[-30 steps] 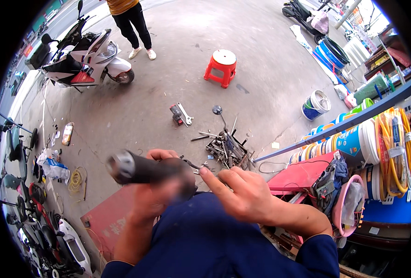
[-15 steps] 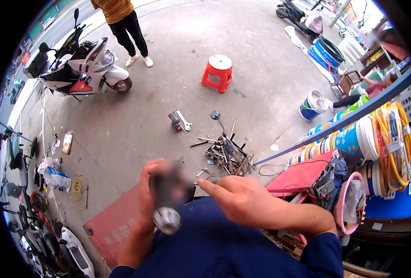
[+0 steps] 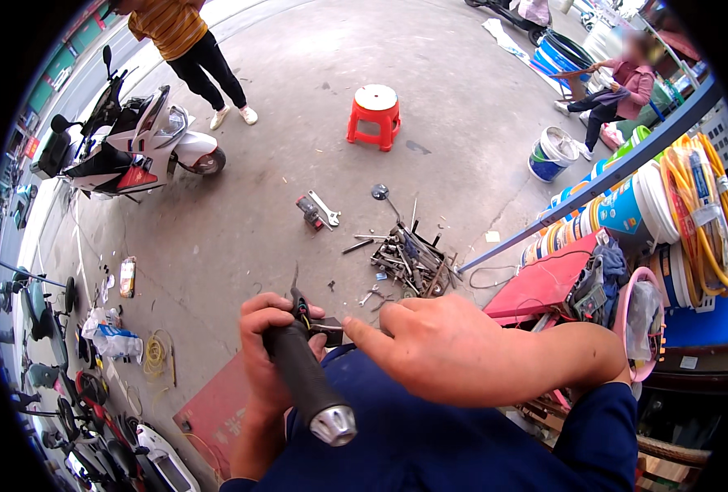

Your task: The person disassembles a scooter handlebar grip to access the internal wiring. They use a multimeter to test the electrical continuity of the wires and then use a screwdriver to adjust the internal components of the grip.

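Note:
My left hand (image 3: 264, 340) is closed round a black rubber handlebar grip (image 3: 302, 369) with a ribbed silver end cap (image 3: 333, 425). It tilts so that the cap points down toward my body. A dark bracket or lever piece (image 3: 328, 330) sticks out at its upper end, beside my left fingers, and a thin dark cable or wire (image 3: 296, 283) rises from there. My right hand (image 3: 434, 348) comes in from the right, its index fingertip at the bracket piece. The other right fingers are curled, and what they hold, if anything, is hidden.
Ahead on the concrete lies a heap of tools (image 3: 413, 258), with an adjustable wrench (image 3: 325, 209) left of it. Farther off stands a red stool (image 3: 374, 123). A white scooter (image 3: 147, 148) and a standing person (image 3: 192, 57) are far left. Paint buckets (image 3: 626, 205) and a blue post (image 3: 585, 193) line the right.
The handlebar grip, blurred before, is now sharp, and its end cap has swung down and to the right. My right forearm has shifted slightly right. The whole view has turned a little.

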Tool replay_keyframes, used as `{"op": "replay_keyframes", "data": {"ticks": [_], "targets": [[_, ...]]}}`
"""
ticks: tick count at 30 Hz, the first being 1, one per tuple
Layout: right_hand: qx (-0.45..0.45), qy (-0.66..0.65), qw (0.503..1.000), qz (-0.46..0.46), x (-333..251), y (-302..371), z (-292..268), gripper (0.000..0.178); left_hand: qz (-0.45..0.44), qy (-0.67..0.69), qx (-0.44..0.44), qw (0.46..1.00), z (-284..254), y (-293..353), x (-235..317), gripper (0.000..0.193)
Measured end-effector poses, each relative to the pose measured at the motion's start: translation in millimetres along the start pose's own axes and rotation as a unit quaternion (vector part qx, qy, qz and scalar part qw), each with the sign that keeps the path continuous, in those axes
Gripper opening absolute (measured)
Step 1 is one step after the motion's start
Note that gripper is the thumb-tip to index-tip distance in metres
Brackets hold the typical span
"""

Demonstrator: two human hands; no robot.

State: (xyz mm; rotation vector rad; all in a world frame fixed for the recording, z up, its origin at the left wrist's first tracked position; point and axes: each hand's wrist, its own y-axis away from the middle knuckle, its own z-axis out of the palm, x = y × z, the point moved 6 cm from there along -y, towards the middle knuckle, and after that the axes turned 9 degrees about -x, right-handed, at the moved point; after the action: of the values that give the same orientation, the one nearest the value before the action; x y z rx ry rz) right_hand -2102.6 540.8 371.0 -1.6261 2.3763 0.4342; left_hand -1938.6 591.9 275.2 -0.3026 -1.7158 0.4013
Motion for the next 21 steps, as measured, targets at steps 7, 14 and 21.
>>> {"op": "replay_keyframes", "data": {"ticks": [7, 14, 21], "targets": [[0.017, 0.070, 0.997, 0.018, -7.4, -7.8, -0.2, 0.047, 0.014, -0.071, -0.005, 0.997, 1.0, 1.1, 2.8, 0.049], [-0.009, -0.024, 1.000, 0.004, 4.0, -12.8, 0.7, 0.049, 0.014, -0.074, 0.000, 0.997, -0.8, -2.5, 3.2, 0.048], [0.019, -0.006, 0.999, -0.031, 9.0, -18.6, 3.1, 0.044, -0.014, -0.033, -0.001, 0.999, -4.5, -3.4, -0.2, 0.050]]}}
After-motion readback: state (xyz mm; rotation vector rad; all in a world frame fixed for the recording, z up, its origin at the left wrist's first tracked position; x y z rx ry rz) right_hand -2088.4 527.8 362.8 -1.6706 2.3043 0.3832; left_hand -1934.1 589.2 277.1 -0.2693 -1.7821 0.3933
